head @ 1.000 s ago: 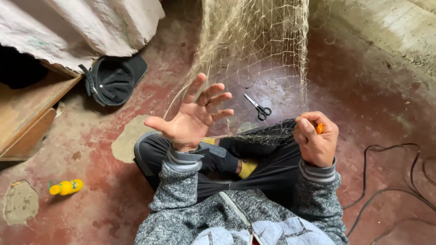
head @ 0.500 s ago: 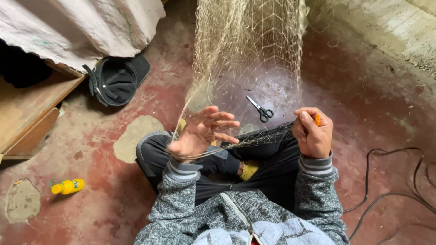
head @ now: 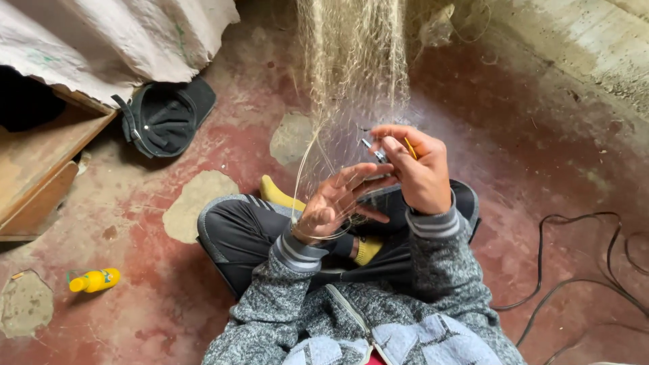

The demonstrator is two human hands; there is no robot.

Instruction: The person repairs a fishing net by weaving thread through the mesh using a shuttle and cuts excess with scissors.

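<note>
A fine pale fishing net [head: 355,61] hangs from above down to my lap. My left hand [head: 338,203] is palm up with fingers spread, and net threads run across the palm and around the wrist. My right hand [head: 416,169] is closed on a thin yellow netting needle [head: 410,148] just above the left fingertips, pinching the mesh there. The two hands nearly touch. Scissors [head: 374,150] on the floor show partly behind the right hand. I sit cross-legged in black trousers and yellow socks [head: 280,196].
A black cap [head: 162,118] lies on the red floor at the left, beside a wooden crate [head: 40,169] under a white sack [head: 108,37]. A small yellow bottle [head: 94,280] lies at the lower left. Black cable [head: 581,270] loops at the right. A concrete step [head: 574,47] rises at the back right.
My right hand has moved left and up with the needle to meet the left hand. The left hand has dropped from raised and wide open to lower, with threads now across it.
</note>
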